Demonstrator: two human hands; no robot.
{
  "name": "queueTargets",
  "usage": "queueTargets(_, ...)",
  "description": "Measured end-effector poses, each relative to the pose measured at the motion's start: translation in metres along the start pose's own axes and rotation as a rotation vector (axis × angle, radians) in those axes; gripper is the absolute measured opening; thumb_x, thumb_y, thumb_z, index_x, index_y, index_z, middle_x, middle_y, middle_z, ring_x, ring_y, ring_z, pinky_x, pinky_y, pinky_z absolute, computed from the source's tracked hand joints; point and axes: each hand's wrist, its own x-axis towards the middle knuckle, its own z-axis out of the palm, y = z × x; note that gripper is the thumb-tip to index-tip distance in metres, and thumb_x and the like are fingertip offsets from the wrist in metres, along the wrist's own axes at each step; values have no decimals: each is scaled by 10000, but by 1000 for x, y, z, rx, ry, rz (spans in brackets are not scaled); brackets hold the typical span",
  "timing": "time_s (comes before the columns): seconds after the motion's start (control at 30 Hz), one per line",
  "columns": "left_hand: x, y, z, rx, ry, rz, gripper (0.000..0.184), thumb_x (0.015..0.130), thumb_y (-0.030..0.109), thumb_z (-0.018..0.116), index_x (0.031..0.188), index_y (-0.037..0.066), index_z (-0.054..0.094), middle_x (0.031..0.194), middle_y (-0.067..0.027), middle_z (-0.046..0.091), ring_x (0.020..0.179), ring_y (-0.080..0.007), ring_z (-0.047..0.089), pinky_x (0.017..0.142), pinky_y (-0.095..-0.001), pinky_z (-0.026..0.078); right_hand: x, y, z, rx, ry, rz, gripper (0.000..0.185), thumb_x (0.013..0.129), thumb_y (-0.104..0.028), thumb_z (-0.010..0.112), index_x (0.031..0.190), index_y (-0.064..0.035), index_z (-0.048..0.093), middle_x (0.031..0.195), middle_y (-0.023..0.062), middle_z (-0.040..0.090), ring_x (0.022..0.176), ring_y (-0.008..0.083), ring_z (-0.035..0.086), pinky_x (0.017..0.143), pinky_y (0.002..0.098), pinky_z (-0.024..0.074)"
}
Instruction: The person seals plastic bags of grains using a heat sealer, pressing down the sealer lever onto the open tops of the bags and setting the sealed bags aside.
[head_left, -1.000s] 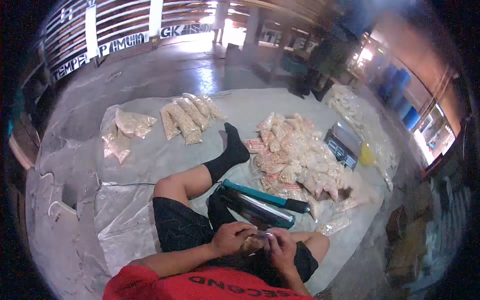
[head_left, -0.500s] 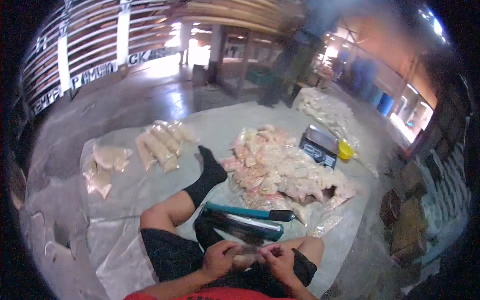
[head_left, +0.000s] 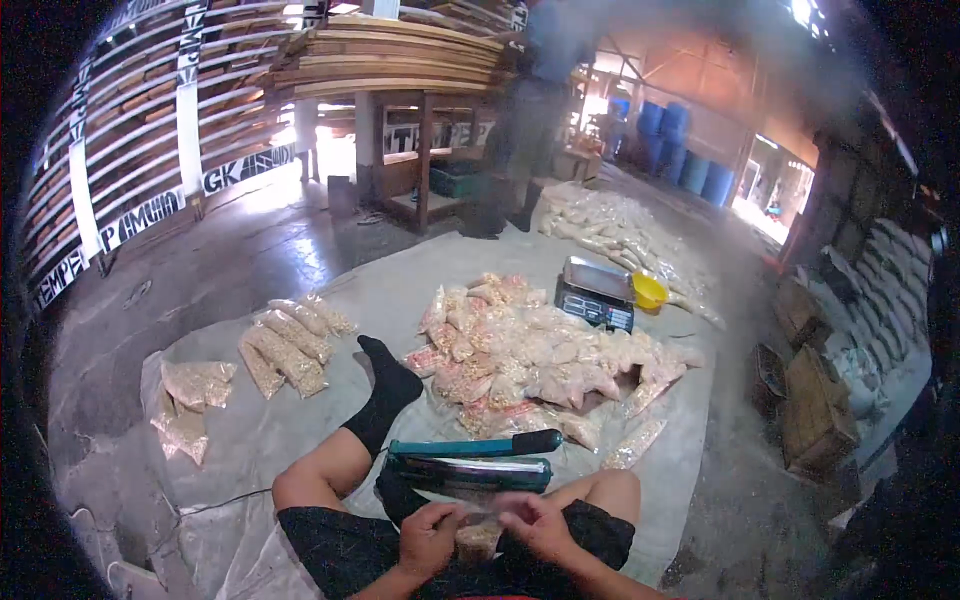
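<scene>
A small clear plastic bag [head_left: 478, 541] with pale, grain-like contents rests in my lap, its open end up. My left hand [head_left: 430, 538] pinches the left side of the bag's top. At the right side, my right hand [head_left: 540, 526] has its fingers curled over the bag's upper edge, slightly blurred. Just beyond my hands lies a teal and black impulse heat sealer [head_left: 470, 472] with its long arm raised. A large heap of filled plastic bags [head_left: 520, 350] spreads over the sheet beyond it.
A digital scale [head_left: 597, 292] and a yellow scoop [head_left: 650, 290] stand behind the heap. More filled bags [head_left: 290, 345] lie left on the grey sheet [head_left: 330, 420]. Wooden crates [head_left: 815, 410] are at right. A person [head_left: 530, 130] stands at the back, amid haze.
The view has tilted up and shifted right. My hands stay at the bag, which now shows more of its contents between them. My right hand has lifted slightly.
</scene>
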Motion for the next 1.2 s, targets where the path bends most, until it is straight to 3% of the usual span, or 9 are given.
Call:
queueTargets(0.03, 1, 1, 0, 0, -13, 41, 170, 917, 122, 707, 1002, -24, 729, 907, -125, 751, 803, -185, 723, 755, -320, 564, 0, -5, -7, -223, -31, 231, 198, 956, -143, 718, 1093, -1, 701, 946, 46, 733, 866, 128, 679, 798, 281, 552)
queueTargets(0.23, 5, 33, 0, -199, 26, -290, 169, 929, 111, 714, 1025, -26, 737, 894, -93, 743, 770, -164, 727, 706, -286, 573, -1, -24, 0, -126, 83, 271, 203, 966, -175, 713, 1047, 10, 718, 882, 35, 734, 787, 106, 655, 716, 268, 539)
queueTargets(0.33, 12, 11, 8, -324, 26, -330, 181, 925, 120, 731, 1011, -40, 733, 889, -81, 739, 774, -157, 721, 692, -284, 576, 1, -30, -2, -232, 141, 135, 234, 983, -207, 691, 1039, 19, 717, 865, 49, 736, 788, 107, 666, 719, 266, 545)
queueTargets(0.67, 29, -15, 11, -411, -79, -513, 232, 932, 152, 735, 1082, -23, 710, 936, -87, 731, 813, -157, 701, 763, -306, 580, 18, -3, 0, -242, 246, 136, 269, 1021, -245, 613, 921, -16, 714, 821, 43, 720, 763, 122, 661, 729, 303, 548)
queueTargets(0.73, 29, -24, 19, -606, -151, -315, 266, 965, 213, 694, 1108, -11, 692, 973, -95, 730, 852, -179, 697, 835, -336, 568, 20, 9, -1, -351, 274, 88, 294, 1021, -256, 597, 885, -20, 707, 795, 44, 704, 755, 134, 651, 726, 320, 542)
queueTargets(0.77, 28, -31, 21, -444, -194, -318, 274, 984, 237, 666, 1104, -8, 690, 988, -102, 732, 884, -191, 696, 860, -343, 559, 23, 6, -5, -406, 267, 129, 324, 991, -330, 622, 924, -31, 728, 854, 118, 734, 804, 206, 688, 776, 358, 546)
queueTargets(0.87, 30, -36, 33, -147, -242, -393, 243, 1030, 228, 591, 1105, 12, 675, 990, -102, 726, 901, -186, 689, 846, -347, 553, 31, 0, -3, -344, 300, 134, 345, 1032, -335, 578, 883, -41, 678, 812, 79, 685, 743, 172, 627, 724, 340, 526)
queueTargets(0.97, 27, -30, 54, -453, -90, -511, 271, 1021, 267, 599, 1085, 12, 666, 961, -100, 718, 877, -188, 682, 829, -345, 551, 28, 2, 15, -17, 459, 42, 287, 1048, -276, 574, 1040, -2, 659, 889, 65, 713, 803, 152, 655, 751, 312, 540)
queueTargets(1.2, 48, -65, 71, -734, -42, -710, 254, 1015, 247, 609, 1102, 13, 657, 997, -123, 707, 912, -208, 682, 848, -357, 552, 47, 49, 14, 151, 404, 379, 265, 1021, -267, 625, 1033, -5, 667, 905, 72, 729, 815, 141, 674, 753, 281, 547)
